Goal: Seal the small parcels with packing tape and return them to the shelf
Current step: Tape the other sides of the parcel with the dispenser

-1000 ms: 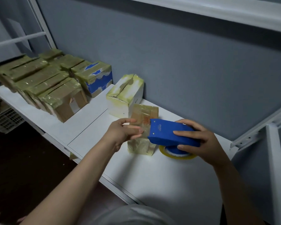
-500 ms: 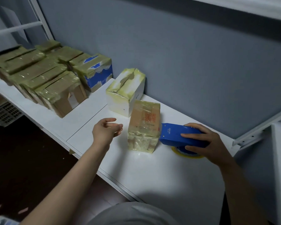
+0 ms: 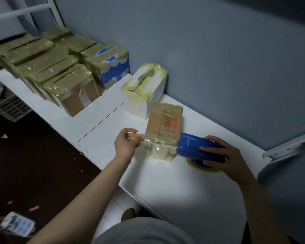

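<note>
A small brown parcel [image 3: 163,128] wrapped in clear tape stands upright on the white shelf [image 3: 183,187]. My right hand [image 3: 224,159] grips the blue tape dispenser [image 3: 192,147], whose front end is against the parcel's lower right side. The yellowish tape roll [image 3: 195,164] shows beneath the dispenser. My left hand [image 3: 128,142] hovers at the parcel's left edge with loosely curled fingers, fingertips at or just touching the tape, holding nothing. A white parcel with yellowed tape [image 3: 144,90] stands right behind it.
Several taped brown parcels [image 3: 48,67] and a blue-and-white one [image 3: 111,67] are packed together at the shelf's far left. The grey wall [image 3: 218,59] runs along the back. A white bracket [image 3: 287,147] juts out at right. A crate [image 3: 11,108] sits below left on the dark floor.
My left hand let go of the parcel, pulled away, and has now come back to its left edge. The dispenser has stayed against the parcel's right side.
</note>
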